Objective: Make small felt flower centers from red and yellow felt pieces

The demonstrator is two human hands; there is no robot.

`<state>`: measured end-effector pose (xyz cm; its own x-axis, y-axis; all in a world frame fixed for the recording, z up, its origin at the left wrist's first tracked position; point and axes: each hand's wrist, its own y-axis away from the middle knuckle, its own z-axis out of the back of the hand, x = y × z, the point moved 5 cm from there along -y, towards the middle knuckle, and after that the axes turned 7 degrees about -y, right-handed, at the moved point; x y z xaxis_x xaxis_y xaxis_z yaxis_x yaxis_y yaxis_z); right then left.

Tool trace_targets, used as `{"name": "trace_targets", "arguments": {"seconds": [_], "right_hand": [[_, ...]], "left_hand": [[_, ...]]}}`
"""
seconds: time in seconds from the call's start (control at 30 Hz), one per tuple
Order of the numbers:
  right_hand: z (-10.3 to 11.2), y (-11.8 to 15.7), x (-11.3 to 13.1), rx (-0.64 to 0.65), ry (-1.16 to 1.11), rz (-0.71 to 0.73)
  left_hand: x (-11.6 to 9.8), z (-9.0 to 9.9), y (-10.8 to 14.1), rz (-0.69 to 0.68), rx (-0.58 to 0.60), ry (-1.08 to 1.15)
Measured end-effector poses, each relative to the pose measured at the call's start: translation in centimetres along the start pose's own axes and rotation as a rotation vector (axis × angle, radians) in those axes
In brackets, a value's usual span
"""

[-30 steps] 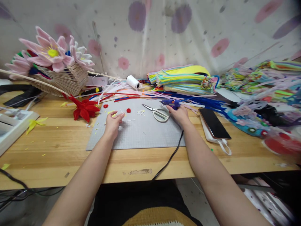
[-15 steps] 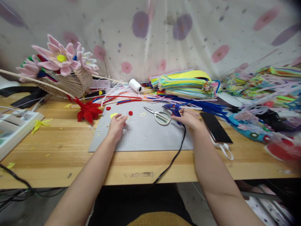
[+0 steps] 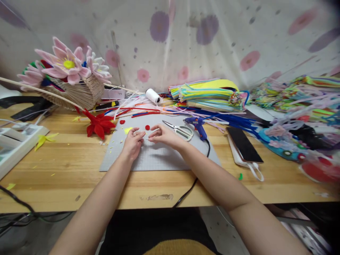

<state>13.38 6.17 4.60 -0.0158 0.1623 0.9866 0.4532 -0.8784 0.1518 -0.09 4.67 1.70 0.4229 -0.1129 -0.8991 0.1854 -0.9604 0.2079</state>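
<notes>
Over the gray gridded cutting mat [image 3: 164, 161], my left hand [image 3: 133, 142] has its fingers curled toward the thumb; whether they pinch anything, I can't tell. My right hand [image 3: 162, 136] faces it, fingers bent and parted. A small round red piece [image 3: 147, 127] lies just beyond them on the mat, with the white-handled metal scissors [image 3: 183, 132] and blue plastic glue gun [image 3: 198, 126] to the right.
</notes>
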Motion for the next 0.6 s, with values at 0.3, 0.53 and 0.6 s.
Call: {"name": "trace_targets", "arguments": {"seconds": [0.3,0.53,0.6], "right_hand": [[-0.9,-1.9,-0.6,-0.095,-0.165,0.086],[0.5,-1.4,-1.2,-0.069,-0.214,0.057],[0.6,-1.1,-1.6,-0.045,-0.231,0.043]], "left_hand": [[0.0,-0.3,0.3,-0.014,0.065,-0.089],[-0.4,0.8,-0.3,-0.11,-0.096,-0.201],[-0.7,1.1,-0.4,-0.198,-0.146,-0.272]]}}
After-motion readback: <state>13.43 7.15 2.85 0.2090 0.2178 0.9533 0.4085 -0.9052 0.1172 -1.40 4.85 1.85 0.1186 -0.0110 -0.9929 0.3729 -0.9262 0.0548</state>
